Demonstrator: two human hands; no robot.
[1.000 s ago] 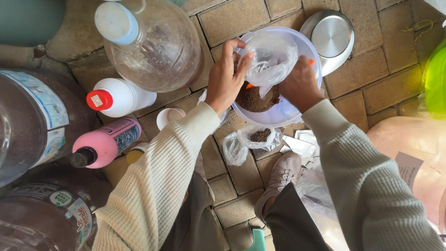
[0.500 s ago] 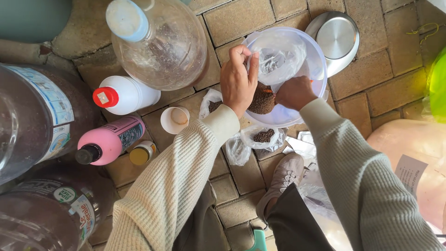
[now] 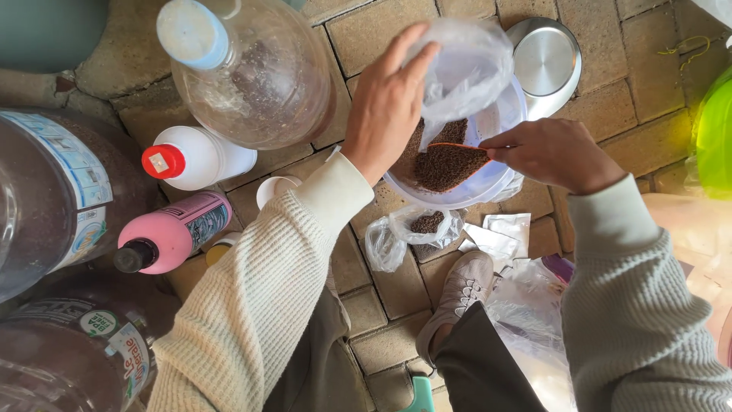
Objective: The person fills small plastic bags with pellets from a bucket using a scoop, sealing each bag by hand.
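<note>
My left hand [image 3: 387,103] holds open a clear plastic bag [image 3: 467,65] above a white bowl [image 3: 465,197] that holds dark brown seeds. My right hand [image 3: 555,153] grips an orange-rimmed scoop [image 3: 448,164] heaped with the same dark seeds, level with the bag's mouth. Just below the bowl, a small tied plastic bag with a few seeds [image 3: 415,229] lies on the brick paving.
A large clear jug with a pale blue cap [image 3: 244,69], a white bottle with a red cap [image 3: 191,156], a pink bottle [image 3: 171,233] and big brown water jugs [image 3: 53,198] crowd the left. A steel lid [image 3: 545,61] sits behind the bowl. My shoe [image 3: 461,290] and packets lie below.
My left hand lifted the clear bag up and open. My right hand drew back to the right and brought up a scoop full of seeds.
</note>
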